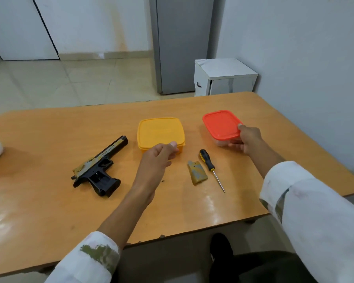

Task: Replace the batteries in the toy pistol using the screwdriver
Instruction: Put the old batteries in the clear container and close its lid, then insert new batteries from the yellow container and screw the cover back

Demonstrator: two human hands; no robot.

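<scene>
The toy pistol (99,167) lies on its side at the left of the wooden worktop (49,127). It is hard black and tan plastic, probably light and stiff, and the barrel seems the best place to hold it. The left hand (161,155) curls its fingers on the near rim of the smooth yellow box (161,131). The loose cover (197,172) lies just beside the thin-shafted screwdriver (211,167). The right hand (247,140) pinches the red-lidded box (221,124).
</scene>
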